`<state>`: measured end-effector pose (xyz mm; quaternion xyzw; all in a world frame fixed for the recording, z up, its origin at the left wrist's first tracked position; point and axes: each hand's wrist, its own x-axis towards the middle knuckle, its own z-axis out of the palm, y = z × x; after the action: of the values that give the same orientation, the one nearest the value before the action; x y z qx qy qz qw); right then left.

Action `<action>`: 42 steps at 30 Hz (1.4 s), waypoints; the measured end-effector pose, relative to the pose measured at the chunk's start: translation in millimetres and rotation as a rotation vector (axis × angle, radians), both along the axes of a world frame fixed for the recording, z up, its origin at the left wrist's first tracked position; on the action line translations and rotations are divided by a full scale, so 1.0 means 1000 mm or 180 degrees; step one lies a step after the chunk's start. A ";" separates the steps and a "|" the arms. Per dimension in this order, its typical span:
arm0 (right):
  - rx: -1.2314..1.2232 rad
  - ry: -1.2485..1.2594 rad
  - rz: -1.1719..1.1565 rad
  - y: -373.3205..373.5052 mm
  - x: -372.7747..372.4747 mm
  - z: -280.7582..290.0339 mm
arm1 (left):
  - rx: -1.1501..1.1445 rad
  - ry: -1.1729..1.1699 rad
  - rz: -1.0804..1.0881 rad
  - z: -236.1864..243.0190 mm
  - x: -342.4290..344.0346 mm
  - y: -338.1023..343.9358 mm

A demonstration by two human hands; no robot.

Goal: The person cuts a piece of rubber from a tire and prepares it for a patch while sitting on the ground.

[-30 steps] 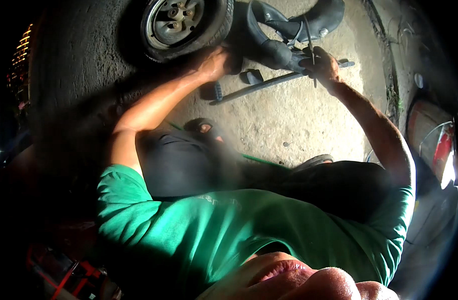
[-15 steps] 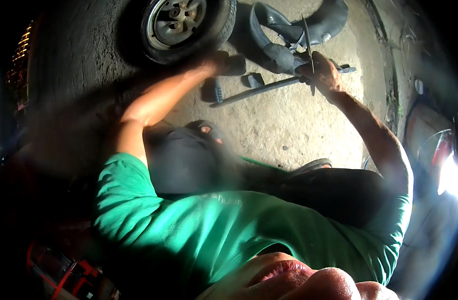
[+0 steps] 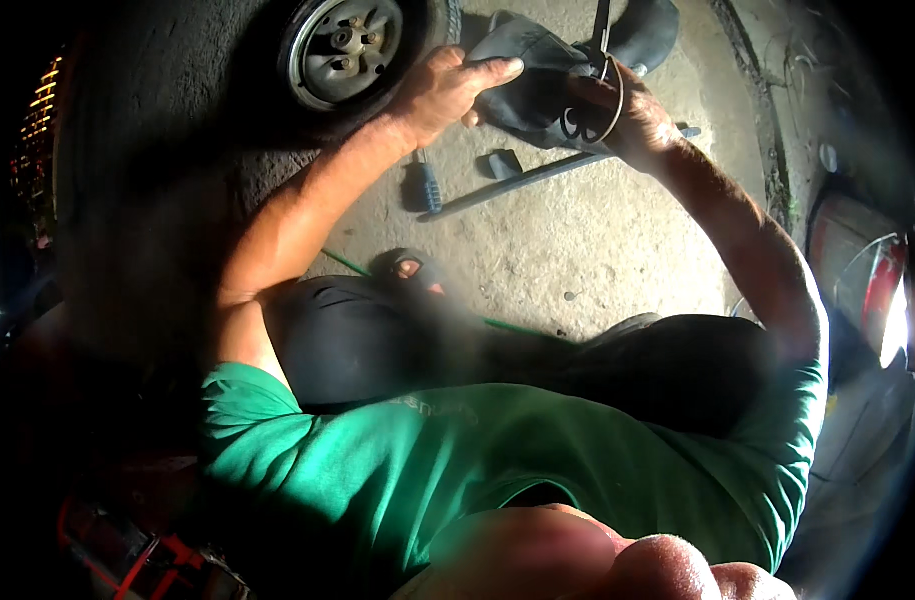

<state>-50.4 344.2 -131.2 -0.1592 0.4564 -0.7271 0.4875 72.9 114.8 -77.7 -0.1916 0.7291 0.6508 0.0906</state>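
Note:
A black rubber inner tube (image 3: 522, 75) lies cut and folded at the top of the view, stretched between my hands. My left hand (image 3: 447, 95) is closed on its left edge, the thumb pressed flat on top of the rubber. In my right hand (image 3: 632, 115) is a pair of scissors (image 3: 603, 30), blades pointing away from me and one looped handle showing around the fingers. The right fingers also lie against the tube's right side; whether they grip it is hidden.
A wheel with its tyre (image 3: 352, 45) lies at the upper left. Below the tube are a long metal bar (image 3: 522, 183), a blue-handled tool (image 3: 432, 190) and a small black rubber piece (image 3: 504, 163) on the concrete. A bright lamp (image 3: 892, 340) shines at the right.
My left hand has moved up and right, from beside the wheel onto the tube. The tube is now pulled across toward it. The scissors have turned in my right hand and shifted slightly away.

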 end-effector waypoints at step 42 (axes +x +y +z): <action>-0.0653 -0.0288 -0.0271 0.000 -0.019 0.019 | 0.1636 0.0565 0.0256 0.003 -0.002 -0.034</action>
<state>-69.7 344.6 -111.9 -0.1557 0.3635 -0.7965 0.4574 71.0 80.4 -74.4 -0.1334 0.5369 0.8318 0.0461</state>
